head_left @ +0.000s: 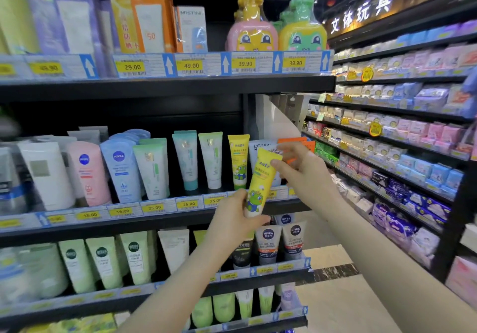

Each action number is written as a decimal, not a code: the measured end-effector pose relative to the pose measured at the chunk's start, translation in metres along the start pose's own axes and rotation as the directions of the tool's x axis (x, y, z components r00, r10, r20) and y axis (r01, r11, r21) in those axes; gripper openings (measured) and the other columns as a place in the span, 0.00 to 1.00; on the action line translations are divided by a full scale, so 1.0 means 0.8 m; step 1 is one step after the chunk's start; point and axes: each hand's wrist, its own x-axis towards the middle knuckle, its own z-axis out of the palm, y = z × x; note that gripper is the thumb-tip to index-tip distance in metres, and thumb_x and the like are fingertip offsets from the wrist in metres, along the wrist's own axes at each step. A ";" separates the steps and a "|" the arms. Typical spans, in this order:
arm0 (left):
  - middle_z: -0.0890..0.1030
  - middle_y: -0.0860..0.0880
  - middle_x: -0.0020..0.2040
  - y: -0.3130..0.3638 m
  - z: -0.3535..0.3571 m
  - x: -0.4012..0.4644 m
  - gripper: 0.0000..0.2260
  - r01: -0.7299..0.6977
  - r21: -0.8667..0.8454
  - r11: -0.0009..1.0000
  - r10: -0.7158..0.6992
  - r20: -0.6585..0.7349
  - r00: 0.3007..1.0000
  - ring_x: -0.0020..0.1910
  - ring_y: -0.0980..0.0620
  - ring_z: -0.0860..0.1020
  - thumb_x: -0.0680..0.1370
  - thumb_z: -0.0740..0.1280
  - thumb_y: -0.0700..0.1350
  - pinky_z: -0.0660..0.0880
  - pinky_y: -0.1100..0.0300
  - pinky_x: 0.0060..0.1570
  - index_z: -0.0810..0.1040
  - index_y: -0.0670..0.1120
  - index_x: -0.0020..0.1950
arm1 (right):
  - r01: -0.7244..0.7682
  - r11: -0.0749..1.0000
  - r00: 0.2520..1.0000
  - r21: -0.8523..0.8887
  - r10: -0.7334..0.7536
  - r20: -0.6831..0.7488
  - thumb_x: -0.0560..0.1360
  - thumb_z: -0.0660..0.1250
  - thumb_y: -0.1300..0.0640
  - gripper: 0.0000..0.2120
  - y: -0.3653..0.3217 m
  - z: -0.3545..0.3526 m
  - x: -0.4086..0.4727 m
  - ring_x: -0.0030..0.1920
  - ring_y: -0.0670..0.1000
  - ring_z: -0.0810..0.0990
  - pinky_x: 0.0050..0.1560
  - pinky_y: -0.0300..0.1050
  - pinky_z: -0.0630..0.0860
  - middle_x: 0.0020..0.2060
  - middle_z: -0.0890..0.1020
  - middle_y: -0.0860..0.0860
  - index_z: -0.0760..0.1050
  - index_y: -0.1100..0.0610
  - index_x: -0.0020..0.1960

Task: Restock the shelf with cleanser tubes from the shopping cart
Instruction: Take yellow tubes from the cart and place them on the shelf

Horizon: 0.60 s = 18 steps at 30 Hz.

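A yellow cleanser tube (260,177) with a green frog print tilts in front of the middle shelf (160,223). My left hand (237,219) grips its white cap end from below. My right hand (304,167) touches its upper part with thumb and fingers. A matching yellow tube (238,160) stands upright on the shelf just left of the held one. A white L'Oreal tube (260,146) stands behind the held tube. The shopping cart is out of view.
Rows of cleanser tubes fill the middle shelf and the lower shelf (232,276). Boxed sunscreens and two cartoon bottles (277,30) stand on the top shelf. An aisle with a pale floor (335,304) runs right, lined by shelves of packs (402,151).
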 end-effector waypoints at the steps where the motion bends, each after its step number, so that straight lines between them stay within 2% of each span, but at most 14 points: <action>1: 0.81 0.53 0.41 0.003 0.003 0.002 0.16 -0.006 0.021 1.000 0.007 -0.058 0.998 0.38 0.57 0.78 0.66 0.78 0.50 0.73 0.64 0.36 0.73 0.49 0.45 | -0.016 0.999 1.000 -0.036 0.016 -0.011 0.76 0.66 0.56 0.08 -0.001 0.004 0.004 0.35 0.43 0.76 0.35 0.30 0.71 0.39 0.78 0.43 0.76 0.53 0.54; 3: 0.81 0.53 0.43 0.005 0.006 0.006 0.18 -0.017 0.048 0.999 0.021 -0.087 0.996 0.40 0.57 0.78 0.65 0.78 0.54 0.76 0.61 0.39 0.72 0.50 0.45 | -0.014 1.000 1.000 -0.027 0.015 0.025 0.77 0.65 0.57 0.04 -0.007 0.009 0.015 0.29 0.41 0.73 0.30 0.30 0.68 0.32 0.76 0.44 0.77 0.54 0.50; 5: 0.80 0.56 0.47 0.000 -0.001 0.014 0.22 -0.048 0.126 0.991 0.061 -0.104 0.993 0.44 0.58 0.78 0.63 0.75 0.62 0.78 0.56 0.42 0.72 0.52 0.49 | -0.007 0.999 0.997 0.051 0.003 0.072 0.78 0.63 0.59 0.04 -0.014 0.012 0.034 0.26 0.41 0.74 0.29 0.32 0.72 0.31 0.77 0.47 0.77 0.55 0.50; 8: 0.78 0.57 0.52 -0.026 -0.025 0.028 0.30 -0.095 0.440 0.893 0.214 -0.228 0.950 0.50 0.56 0.75 0.63 0.65 0.71 0.74 0.58 0.43 0.74 0.52 0.55 | 0.015 0.992 0.996 0.126 -0.027 0.091 0.78 0.62 0.60 0.05 -0.025 0.013 0.071 0.28 0.42 0.76 0.32 0.37 0.76 0.32 0.78 0.50 0.76 0.57 0.52; 10: 0.78 0.55 0.48 -0.049 -0.033 0.036 0.31 -0.123 0.629 0.768 0.332 -0.227 0.916 0.48 0.53 0.75 0.64 0.61 0.74 0.69 0.57 0.40 0.76 0.50 0.53 | 0.043 0.993 0.992 0.113 -0.056 0.114 0.79 0.61 0.61 0.05 -0.028 0.019 0.093 0.28 0.40 0.75 0.33 0.36 0.77 0.32 0.76 0.48 0.74 0.57 0.52; 12: 0.79 0.56 0.44 -0.071 -0.031 0.042 0.29 -0.120 0.726 0.677 0.368 -0.192 0.910 0.43 0.52 0.75 0.66 0.58 0.74 0.63 0.55 0.41 0.77 0.51 0.48 | 0.061 0.996 0.985 0.071 -0.071 0.159 0.79 0.60 0.61 0.05 -0.024 0.029 0.107 0.30 0.39 0.75 0.33 0.34 0.76 0.33 0.76 0.47 0.73 0.57 0.52; 15: 0.79 0.54 0.37 -0.090 -0.025 0.044 0.26 -0.122 0.787 0.605 0.389 -0.158 0.907 0.38 0.50 0.74 0.68 0.58 0.73 0.61 0.54 0.39 0.77 0.51 0.42 | 0.060 0.997 0.969 0.041 -0.068 0.238 0.79 0.59 0.60 0.04 -0.009 0.047 0.112 0.33 0.40 0.75 0.34 0.31 0.72 0.35 0.76 0.46 0.73 0.56 0.51; 18: 0.77 0.54 0.34 -0.094 -0.025 0.044 0.25 -0.143 0.775 0.615 0.419 -0.167 0.893 0.35 0.50 0.73 0.69 0.59 0.71 0.62 0.55 0.38 0.76 0.50 0.40 | 0.042 0.999 0.962 0.022 -0.046 0.271 0.80 0.58 0.61 0.05 0.004 0.056 0.108 0.36 0.41 0.74 0.35 0.29 0.70 0.37 0.75 0.46 0.72 0.57 0.52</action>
